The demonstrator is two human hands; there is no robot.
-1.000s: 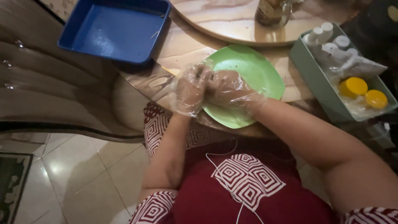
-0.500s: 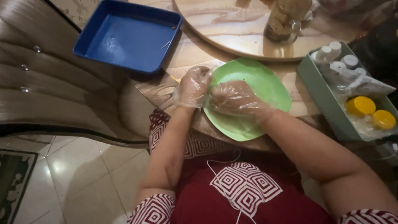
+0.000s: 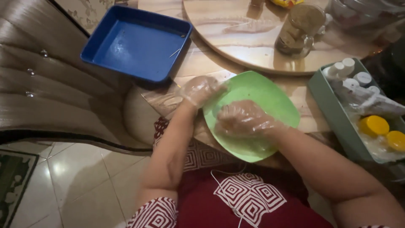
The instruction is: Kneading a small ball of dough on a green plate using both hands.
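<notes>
where hands met, left hand (image 3: 201, 90) now at plate (image 3: 270, 95) rim

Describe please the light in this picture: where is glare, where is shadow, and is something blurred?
Head view: dim, warm light; soft glare on the glossy table and the blue tray; both hands, left hand and right hand, in clear gloves over the green plate, look slightly smeared; the right edge beyond the bin falls into deep shadow; the floor tiles reflect pale light.

One green plate (image 3: 261, 90), one blue tray (image 3: 137, 42), two yellow lids (image 3: 373, 125), one glass jar (image 3: 297, 29)
</notes>
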